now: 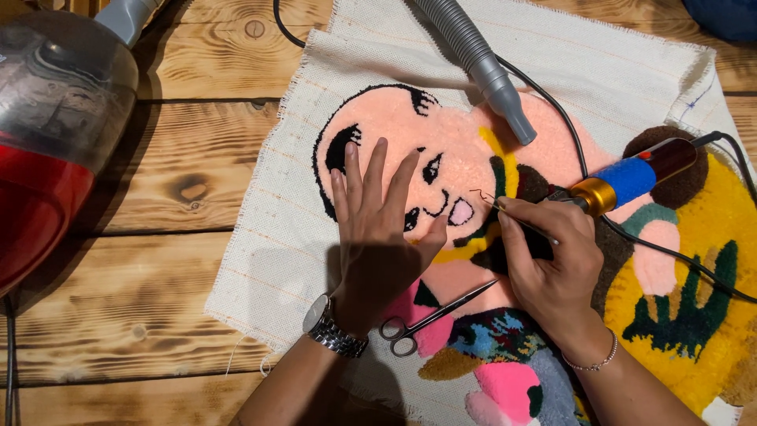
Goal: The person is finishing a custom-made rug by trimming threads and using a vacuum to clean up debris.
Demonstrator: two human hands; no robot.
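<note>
Rug lies on the wooden surface; my left hand presses it flat, fingers spread wide. My right hand grips one corded carving tool near the mouth. A slip could gouge pile or nick my thumb. One scissors, one hose.

A craft workshop: tufted rug, vacuum hose and scissors on plank table.

Fluffy tufted rug on coarse cloth; knotty wooden table.
</note>
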